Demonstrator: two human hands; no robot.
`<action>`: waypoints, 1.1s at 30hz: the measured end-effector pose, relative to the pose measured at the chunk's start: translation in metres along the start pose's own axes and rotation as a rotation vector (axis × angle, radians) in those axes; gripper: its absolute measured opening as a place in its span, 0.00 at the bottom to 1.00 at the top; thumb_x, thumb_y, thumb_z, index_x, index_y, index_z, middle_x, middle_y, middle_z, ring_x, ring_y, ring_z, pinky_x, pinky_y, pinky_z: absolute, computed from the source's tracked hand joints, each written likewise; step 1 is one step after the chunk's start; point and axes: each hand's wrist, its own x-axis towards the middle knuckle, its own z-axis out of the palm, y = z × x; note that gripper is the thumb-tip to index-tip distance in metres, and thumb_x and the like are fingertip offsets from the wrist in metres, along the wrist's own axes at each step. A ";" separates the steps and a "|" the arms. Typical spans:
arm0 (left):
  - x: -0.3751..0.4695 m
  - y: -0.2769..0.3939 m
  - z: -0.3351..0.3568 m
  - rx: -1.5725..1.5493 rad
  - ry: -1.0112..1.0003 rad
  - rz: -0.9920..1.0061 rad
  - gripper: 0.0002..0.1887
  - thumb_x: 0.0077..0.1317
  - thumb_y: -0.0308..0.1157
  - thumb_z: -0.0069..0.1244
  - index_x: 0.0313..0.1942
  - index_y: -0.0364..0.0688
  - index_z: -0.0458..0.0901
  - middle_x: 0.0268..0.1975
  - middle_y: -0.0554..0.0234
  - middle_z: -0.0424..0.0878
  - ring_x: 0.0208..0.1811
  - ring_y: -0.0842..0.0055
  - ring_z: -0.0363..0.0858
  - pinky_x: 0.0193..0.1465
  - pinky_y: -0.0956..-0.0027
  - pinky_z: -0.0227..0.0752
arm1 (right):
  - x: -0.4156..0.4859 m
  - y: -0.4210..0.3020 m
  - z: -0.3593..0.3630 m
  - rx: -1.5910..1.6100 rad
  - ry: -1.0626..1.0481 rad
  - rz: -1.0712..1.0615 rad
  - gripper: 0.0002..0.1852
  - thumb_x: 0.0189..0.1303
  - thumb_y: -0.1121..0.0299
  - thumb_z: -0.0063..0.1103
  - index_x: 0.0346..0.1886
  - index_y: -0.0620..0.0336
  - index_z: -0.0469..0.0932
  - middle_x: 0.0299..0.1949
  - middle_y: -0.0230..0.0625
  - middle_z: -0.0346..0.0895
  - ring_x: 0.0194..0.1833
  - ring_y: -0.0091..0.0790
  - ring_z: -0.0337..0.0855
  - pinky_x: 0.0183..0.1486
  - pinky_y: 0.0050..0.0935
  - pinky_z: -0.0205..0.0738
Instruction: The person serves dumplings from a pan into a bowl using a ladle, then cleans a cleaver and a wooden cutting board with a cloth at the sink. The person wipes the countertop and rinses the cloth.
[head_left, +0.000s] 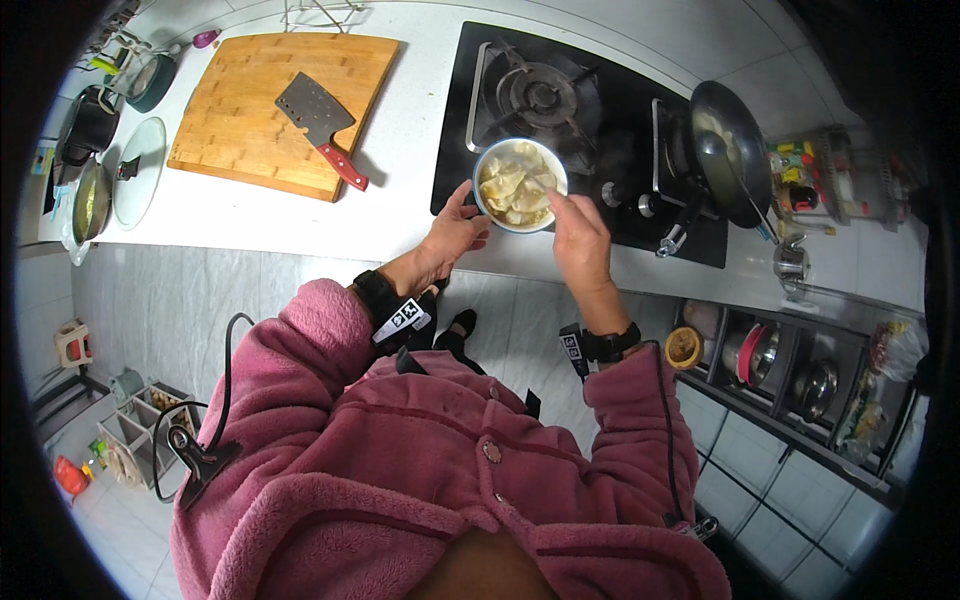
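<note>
A white bowl with a blue rim (564, 166) is full of dumplings (514, 187) in broth, at the front edge of the gas hob. My left hand (454, 229) holds the bowl from its left side, the thumb by the rim and the fingers curled low against the wall. In my right hand (583, 236) is the handle of a utensil, probably a spoon; its blurred front end dips among the dumplings. Most of that handle is hidden by my fingers. Behind the bowl sits a bare burner (544, 94).
A wok (731, 150) with a ladle (742, 184) in it occupies the right burner, its handle (682, 225) pointing toward me. Left, a cleaver (315, 105) lies on a wooden cutting board (240, 97), near a glass lid (141, 180). An open drawer (780, 390) juts out below right.
</note>
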 end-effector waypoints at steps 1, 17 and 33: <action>-0.001 0.000 0.000 0.003 0.002 -0.002 0.43 0.66 0.29 0.54 0.77 0.52 0.46 0.60 0.53 0.72 0.42 0.75 0.78 0.44 0.69 0.79 | -0.006 0.001 0.003 -0.016 -0.013 -0.020 0.12 0.60 0.80 0.60 0.47 0.63 0.83 0.37 0.43 0.80 0.38 0.43 0.82 0.41 0.34 0.77; -0.002 0.000 0.000 0.043 -0.003 -0.034 0.39 0.70 0.28 0.50 0.76 0.57 0.47 0.60 0.54 0.72 0.48 0.71 0.78 0.53 0.64 0.78 | -0.021 -0.017 -0.054 0.082 0.001 0.221 0.11 0.63 0.78 0.59 0.47 0.62 0.83 0.39 0.45 0.82 0.38 0.42 0.85 0.40 0.34 0.79; -0.002 0.000 -0.001 0.018 -0.005 -0.027 0.43 0.68 0.31 0.55 0.77 0.53 0.45 0.63 0.51 0.70 0.45 0.72 0.79 0.47 0.66 0.80 | -0.039 0.000 0.006 -0.056 -0.096 0.089 0.13 0.63 0.78 0.59 0.51 0.61 0.83 0.37 0.42 0.80 0.37 0.42 0.83 0.41 0.34 0.77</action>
